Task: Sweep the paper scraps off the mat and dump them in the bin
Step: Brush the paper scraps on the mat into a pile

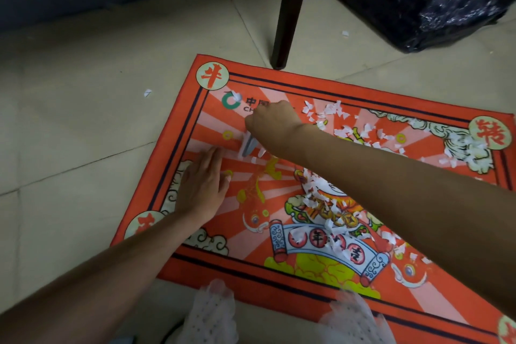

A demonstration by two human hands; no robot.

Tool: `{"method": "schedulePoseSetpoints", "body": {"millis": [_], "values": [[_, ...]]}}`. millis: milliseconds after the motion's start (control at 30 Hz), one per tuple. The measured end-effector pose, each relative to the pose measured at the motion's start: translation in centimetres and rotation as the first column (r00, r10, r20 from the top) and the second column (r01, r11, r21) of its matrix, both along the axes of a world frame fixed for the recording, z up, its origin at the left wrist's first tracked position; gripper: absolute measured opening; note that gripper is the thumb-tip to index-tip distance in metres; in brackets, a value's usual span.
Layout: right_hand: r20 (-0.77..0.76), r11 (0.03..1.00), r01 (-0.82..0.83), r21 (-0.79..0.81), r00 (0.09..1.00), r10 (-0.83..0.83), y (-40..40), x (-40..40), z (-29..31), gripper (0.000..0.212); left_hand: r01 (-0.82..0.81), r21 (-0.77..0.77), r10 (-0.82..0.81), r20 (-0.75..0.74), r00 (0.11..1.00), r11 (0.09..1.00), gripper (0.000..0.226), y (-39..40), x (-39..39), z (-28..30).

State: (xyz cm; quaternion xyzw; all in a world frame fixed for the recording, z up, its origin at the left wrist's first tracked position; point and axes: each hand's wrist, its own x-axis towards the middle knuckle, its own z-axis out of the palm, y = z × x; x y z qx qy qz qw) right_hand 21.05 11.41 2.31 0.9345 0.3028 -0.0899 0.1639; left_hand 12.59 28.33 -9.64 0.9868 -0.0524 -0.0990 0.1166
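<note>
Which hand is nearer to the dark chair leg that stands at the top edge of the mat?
Right. The right hand is on the mat just below the chair leg, gripping a small grey tool. The left hand lies flat further down, toward the mat's left edge.

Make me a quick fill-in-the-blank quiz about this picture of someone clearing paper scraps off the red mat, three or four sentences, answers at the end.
1. The left hand lies flat and open on the ____.
2. The right hand grips a small pale ____, though what it is exactly is blurred.
3. The white paper scraps lie mostly to the ____ of both hands.
4. Beyond the mat's far edge stands a dark wooden furniture ____.

Missing words: mat; tool; right; leg
</note>
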Motion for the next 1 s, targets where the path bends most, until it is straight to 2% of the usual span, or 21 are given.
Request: {"method": "schedulePoseSetpoints", "body": {"millis": [200,333,600,1000], "values": [[-0.067,0.999,0.041,-0.008,0.997,-0.042,-5.0,-2.5,0.0,0.037,0.036,-0.029,-0.036,-0.002,0.999,0.999,0.066,-2.5,-0.6,0.4],[-0.053,0.999,0.049,0.014,0.997,-0.048,-7.2,-2.7,-0.2,0.04,0.07,-0.052,-0.07,-0.008,0.998,0.996,0.067,-3.1,-0.7,0.2],[0.049,0.977,0.044,0.21,0.997,-0.056,-6.4,-1.2,-0.6,0.064,0.068,-0.073,-0.067,0.016,0.998,0.995,0.066,-3.0,0.2,0.1],[0.012,0.96,0.088,0.266,0.995,-0.095,-5.3,1.8,-3.7,0.084,0.063,-0.096,-0.052,0.112,0.992,0.993,0.066,-2.5,4.3,-1.8]]}}
